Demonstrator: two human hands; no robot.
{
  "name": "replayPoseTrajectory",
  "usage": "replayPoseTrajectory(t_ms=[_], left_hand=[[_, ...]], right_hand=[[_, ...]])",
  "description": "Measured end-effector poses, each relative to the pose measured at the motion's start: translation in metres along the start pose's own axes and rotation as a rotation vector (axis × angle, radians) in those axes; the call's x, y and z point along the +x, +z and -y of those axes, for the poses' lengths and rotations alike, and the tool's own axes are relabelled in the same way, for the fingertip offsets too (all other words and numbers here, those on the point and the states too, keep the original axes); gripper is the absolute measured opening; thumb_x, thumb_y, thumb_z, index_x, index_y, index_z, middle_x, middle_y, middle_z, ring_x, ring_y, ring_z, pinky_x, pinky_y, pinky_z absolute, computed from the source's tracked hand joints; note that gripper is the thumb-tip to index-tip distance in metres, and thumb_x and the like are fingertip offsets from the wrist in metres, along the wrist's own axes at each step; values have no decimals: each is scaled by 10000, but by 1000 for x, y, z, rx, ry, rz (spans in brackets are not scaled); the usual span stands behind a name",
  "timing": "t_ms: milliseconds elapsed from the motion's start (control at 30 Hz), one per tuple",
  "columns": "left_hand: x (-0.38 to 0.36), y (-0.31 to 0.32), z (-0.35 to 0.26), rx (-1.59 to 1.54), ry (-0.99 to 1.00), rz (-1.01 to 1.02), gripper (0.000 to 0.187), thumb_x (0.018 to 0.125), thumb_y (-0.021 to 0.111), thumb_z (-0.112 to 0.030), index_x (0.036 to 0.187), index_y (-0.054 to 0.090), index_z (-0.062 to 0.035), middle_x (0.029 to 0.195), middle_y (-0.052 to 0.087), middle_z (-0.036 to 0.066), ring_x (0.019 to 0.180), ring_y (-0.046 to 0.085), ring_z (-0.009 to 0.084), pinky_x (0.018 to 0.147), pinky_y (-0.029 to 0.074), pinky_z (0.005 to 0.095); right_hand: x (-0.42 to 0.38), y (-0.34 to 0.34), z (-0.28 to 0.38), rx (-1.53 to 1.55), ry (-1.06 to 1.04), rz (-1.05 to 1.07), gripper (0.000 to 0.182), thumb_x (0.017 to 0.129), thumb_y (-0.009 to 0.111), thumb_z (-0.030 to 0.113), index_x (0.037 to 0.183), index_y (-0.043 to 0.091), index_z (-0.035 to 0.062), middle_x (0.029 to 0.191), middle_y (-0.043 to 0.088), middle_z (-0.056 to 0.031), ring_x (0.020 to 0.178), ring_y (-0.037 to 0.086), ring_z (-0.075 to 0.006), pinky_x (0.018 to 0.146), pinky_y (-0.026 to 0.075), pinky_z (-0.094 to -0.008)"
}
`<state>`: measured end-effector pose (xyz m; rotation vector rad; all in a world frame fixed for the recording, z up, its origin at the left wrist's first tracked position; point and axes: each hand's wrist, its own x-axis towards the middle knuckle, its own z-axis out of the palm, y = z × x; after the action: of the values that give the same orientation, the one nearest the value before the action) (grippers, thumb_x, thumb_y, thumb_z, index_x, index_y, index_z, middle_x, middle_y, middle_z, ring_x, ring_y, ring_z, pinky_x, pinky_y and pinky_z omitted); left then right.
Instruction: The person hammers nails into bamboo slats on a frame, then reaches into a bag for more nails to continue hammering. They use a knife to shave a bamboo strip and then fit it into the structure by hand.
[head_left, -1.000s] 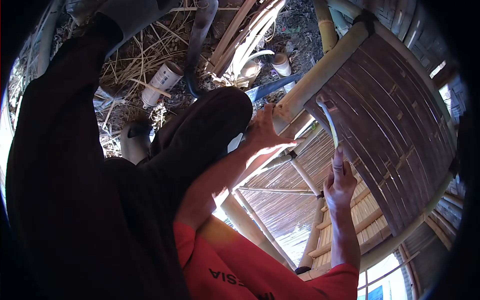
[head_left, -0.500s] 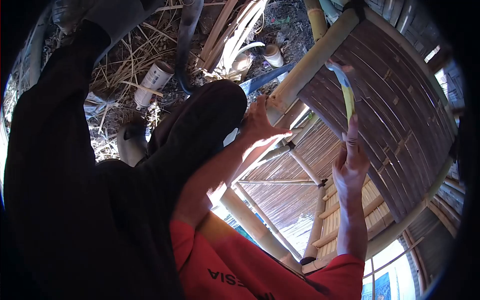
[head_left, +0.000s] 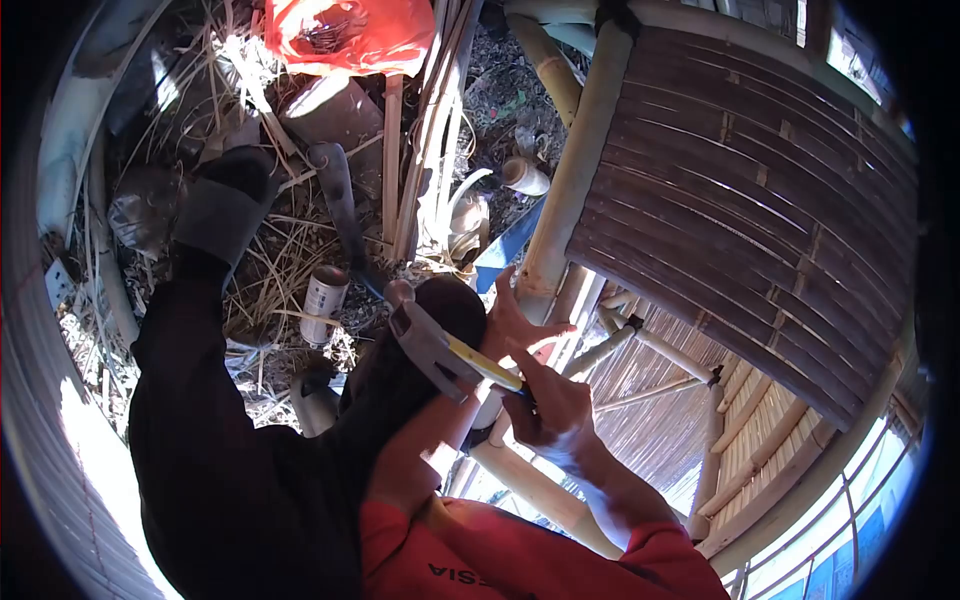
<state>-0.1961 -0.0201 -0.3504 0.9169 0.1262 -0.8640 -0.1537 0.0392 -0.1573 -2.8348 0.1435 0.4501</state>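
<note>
My right hand (head_left: 552, 400) is closed around the yellow handle of a claw hammer (head_left: 424, 338), whose steel head lies over my bent knee in this view. Just beyond it, my left hand (head_left: 518, 322) has its fingers and thumb spread apart. It is close beside the lower end of a thick bamboo pole (head_left: 560, 225), with no object visible in its fingers. That pole forms one edge of a panel of dark woven bamboo strips (head_left: 740, 190).
Left of the pole, the ground has scattered straw, a printed can (head_left: 324, 305), a pale cup (head_left: 525, 177) and a blue blade-like strip (head_left: 510, 243). An orange plastic bag (head_left: 390, 40) lies at the top, near split bamboo lengths (head_left: 432, 140). Lighter bamboo framing (head_left: 755, 440) stands at lower right.
My right hand has swung the hammer from in front of the woven panel down and left, close to my left hand. The view has shifted, bringing the orange bag into sight.
</note>
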Motion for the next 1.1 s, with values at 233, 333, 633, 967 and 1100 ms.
replayPoseTrajectory(t_ms=[233, 333, 633, 967, 1100], left_hand=[[17, -14, 11, -162, -302, 244, 841, 857, 858, -394, 1411, 367, 5, 1247, 598, 137, 1134, 591, 216, 968, 491, 357], [17, -16, -6, -152, -276, 254, 766, 889, 834, -348, 1401, 375, -11, 1225, 604, 126, 1129, 588, 208, 969, 483, 363], [23, -18, -37, -143, -432, 262, 577, 902, 820, -173, 1327, 451, -47, 1161, 618, 68, 1104, 584, 171, 967, 467, 338], [35, -37, -41, -196, -492, 445, 539, 973, 666, -60, 1431, 384, -33, 1238, 574, 95, 1145, 549, 198, 1020, 423, 340], [27, -45, -8, -189, -393, 475, 542, 990, 651, -91, 1454, 378, -36, 1253, 544, 85, 1151, 519, 191, 1013, 416, 347]], right_hand=[[12, 58, -18, 232, 133, -428, 285, 674, 868, 148, 715, 601, 58, 544, 542, -37, 433, 538, -169, 430, 388, -307], [32, 40, -24, 274, 245, -388, 240, 701, 827, 120, 696, 595, 63, 547, 556, -44, 425, 546, -173, 426, 390, -309], [73, 12, -34, 173, 458, -368, 271, 659, 876, 169, 811, 686, 49, 610, 629, -55, 492, 631, -228, 461, 480, -336], [54, 45, -24, 120, 544, -639, 237, 700, 803, 186, 800, 649, 37, 608, 586, -38, 506, 619, -199, 485, 477, -329], [60, 54, -30, 201, 440, -732, 237, 697, 786, 176, 843, 668, 32, 660, 590, -51, 525, 620, -223, 492, 493, -343]])
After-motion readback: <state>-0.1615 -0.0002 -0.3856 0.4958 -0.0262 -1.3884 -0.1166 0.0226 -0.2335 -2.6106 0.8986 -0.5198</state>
